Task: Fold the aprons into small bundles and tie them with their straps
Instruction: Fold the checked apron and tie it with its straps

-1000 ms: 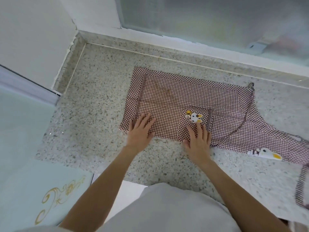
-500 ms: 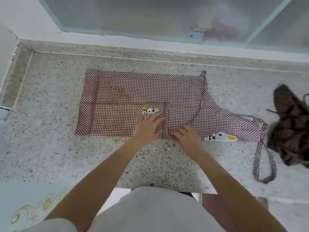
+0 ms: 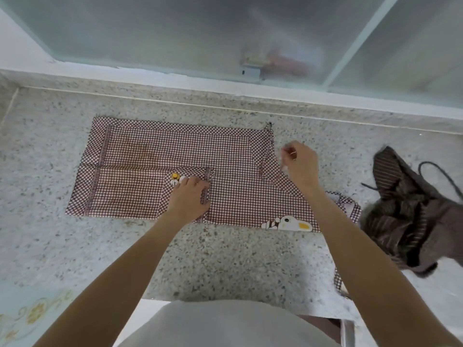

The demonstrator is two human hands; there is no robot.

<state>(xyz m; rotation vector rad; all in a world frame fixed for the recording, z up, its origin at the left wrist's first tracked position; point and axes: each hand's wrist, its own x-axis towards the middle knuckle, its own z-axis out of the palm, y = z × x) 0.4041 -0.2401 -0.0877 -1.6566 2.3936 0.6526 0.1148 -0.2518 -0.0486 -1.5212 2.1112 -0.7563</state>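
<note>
Soft even daylight, wide-angle bowing, slight blur.

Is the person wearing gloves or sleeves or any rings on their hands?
No gloves and no sleeves: both arms are bare up to the bottom of the picture. The right hand has a thin ring on one of its fingers. The left hand shows no ring or watch.

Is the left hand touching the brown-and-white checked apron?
Touching. The head view shows the left hand resting palm-down on the brown-and-white checked apron, beside the pocket seam, no gap visible.
</note>
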